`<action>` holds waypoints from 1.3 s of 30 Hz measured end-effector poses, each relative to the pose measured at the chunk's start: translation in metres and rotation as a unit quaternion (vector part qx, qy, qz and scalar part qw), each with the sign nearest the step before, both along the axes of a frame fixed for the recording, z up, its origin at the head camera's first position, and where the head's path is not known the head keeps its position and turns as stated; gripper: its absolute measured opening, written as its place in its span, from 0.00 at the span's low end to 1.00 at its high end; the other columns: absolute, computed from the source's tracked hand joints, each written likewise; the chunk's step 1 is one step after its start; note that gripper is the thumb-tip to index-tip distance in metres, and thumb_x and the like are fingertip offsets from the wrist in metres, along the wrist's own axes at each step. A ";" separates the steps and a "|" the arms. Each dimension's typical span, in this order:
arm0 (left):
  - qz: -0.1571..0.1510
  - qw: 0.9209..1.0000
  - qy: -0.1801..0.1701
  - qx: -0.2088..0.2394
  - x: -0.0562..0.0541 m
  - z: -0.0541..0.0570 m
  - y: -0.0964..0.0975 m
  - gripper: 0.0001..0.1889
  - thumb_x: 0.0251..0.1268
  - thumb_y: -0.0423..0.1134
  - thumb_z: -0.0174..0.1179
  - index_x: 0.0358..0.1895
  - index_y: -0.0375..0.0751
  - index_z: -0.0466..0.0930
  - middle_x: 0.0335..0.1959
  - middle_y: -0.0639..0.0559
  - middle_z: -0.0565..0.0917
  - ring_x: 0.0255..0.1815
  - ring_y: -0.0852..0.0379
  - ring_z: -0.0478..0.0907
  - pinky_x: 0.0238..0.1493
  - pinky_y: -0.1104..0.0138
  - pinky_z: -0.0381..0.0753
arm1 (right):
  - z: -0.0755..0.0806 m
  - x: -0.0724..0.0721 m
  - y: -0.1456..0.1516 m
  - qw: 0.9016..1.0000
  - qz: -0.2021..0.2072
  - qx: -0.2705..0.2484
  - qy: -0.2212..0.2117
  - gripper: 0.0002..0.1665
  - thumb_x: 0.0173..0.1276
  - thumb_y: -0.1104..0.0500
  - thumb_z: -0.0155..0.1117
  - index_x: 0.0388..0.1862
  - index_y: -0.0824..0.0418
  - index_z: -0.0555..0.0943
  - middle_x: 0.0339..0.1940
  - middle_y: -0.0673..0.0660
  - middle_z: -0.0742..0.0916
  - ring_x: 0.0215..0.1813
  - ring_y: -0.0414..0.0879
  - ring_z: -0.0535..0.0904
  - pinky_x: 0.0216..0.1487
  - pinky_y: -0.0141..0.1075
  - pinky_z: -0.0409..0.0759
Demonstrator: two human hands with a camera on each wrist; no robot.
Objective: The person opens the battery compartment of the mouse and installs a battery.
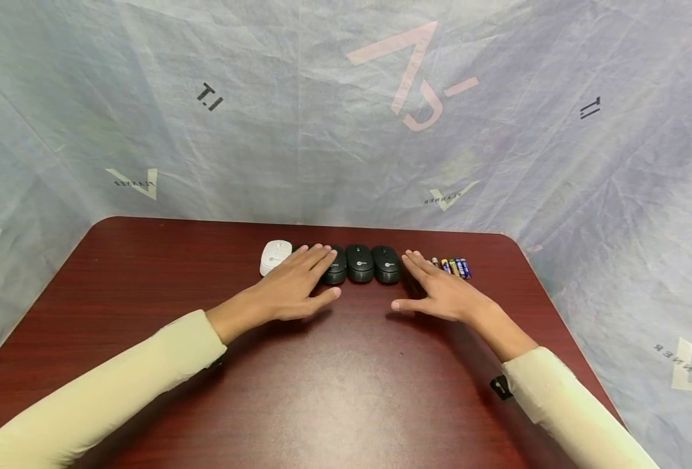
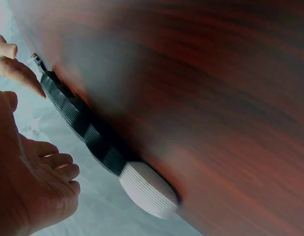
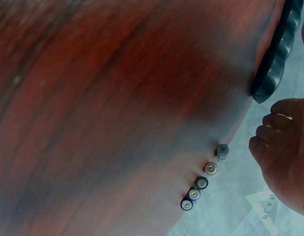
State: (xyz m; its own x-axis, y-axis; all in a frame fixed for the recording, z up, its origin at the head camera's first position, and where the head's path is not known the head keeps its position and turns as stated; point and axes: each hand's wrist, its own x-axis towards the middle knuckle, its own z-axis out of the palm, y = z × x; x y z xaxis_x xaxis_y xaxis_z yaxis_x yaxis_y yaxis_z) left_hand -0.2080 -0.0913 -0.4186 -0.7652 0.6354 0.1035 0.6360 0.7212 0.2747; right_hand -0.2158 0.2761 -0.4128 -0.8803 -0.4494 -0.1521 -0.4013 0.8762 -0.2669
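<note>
A white computer mouse [image 1: 275, 253] and several black mice [image 1: 360, 263] form a side-by-side row near the table's back edge. Over the left part of that row hovers or rests my left hand [image 1: 292, 284], fingers straight and thumb spread, partly covering the black mice beside the white one. In the left wrist view, the hand [image 2: 36, 184] appears apart from the white mouse [image 2: 148, 191]. My right hand [image 1: 442, 291] extends straight fingers just right of the row, holding nothing. Several small batteries [image 1: 454, 268] lie in a line beyond it, the leftmost partly hidden; the right wrist view shows their ends [image 3: 201, 183].
The mice and batteries lie on a dark red-brown wooden table [image 1: 346, 384]. Printed grey-white fabric [image 1: 299, 130] hangs behind and beside it. A small black item [image 1: 501, 387] sits at the right sleeve's cuff.
</note>
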 end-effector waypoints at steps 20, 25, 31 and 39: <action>-0.051 0.996 -0.022 -0.069 -0.014 0.001 0.069 0.38 0.97 0.60 0.32 0.93 0.38 0.52 0.95 0.40 0.54 0.98 0.43 0.47 1.00 0.51 0.42 | -0.003 -0.009 -0.012 0.999 0.035 -0.011 -0.002 0.59 0.86 0.26 0.56 0.97 0.58 0.49 0.97 0.66 0.55 0.95 0.67 0.56 0.94 0.68 0.58; -0.058 0.994 -0.032 -0.087 -0.014 0.000 0.079 0.38 0.97 0.59 0.30 0.94 0.39 0.51 0.96 0.42 0.53 0.98 0.45 0.46 1.00 0.53 0.40 | -0.004 -0.010 -0.013 0.999 0.037 -0.009 -0.010 0.59 0.86 0.25 0.54 0.97 0.58 0.48 0.97 0.65 0.53 0.95 0.66 0.54 0.94 0.70 0.55; -0.064 0.993 -0.041 -0.095 -0.015 -0.001 0.087 0.37 0.97 0.59 0.31 0.93 0.41 0.53 0.96 0.44 0.54 0.98 0.46 0.46 1.00 0.54 0.39 | -0.004 -0.009 -0.013 0.999 0.041 -0.010 -0.008 0.58 0.86 0.26 0.55 0.97 0.58 0.50 0.97 0.66 0.56 0.95 0.67 0.54 0.95 0.68 0.56; -0.074 0.991 -0.048 -0.100 -0.013 0.000 0.089 0.36 0.97 0.58 0.32 0.93 0.40 0.54 0.96 0.44 0.55 0.98 0.46 0.47 1.00 0.53 0.41 | -0.002 -0.006 -0.011 0.999 0.041 -0.007 -0.009 0.57 0.86 0.26 0.57 0.96 0.57 0.53 0.96 0.66 0.58 0.95 0.67 0.55 0.94 0.67 0.59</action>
State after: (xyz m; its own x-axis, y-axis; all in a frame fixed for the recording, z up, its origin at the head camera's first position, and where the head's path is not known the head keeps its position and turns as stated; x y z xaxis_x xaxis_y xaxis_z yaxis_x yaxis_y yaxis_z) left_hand -0.2213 -0.0019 -0.4183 -0.6623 0.7420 -0.1041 0.7170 0.6679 0.1994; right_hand -0.2221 0.2651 -0.4145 -0.8373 -0.5227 -0.1600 -0.4673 0.8363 -0.2866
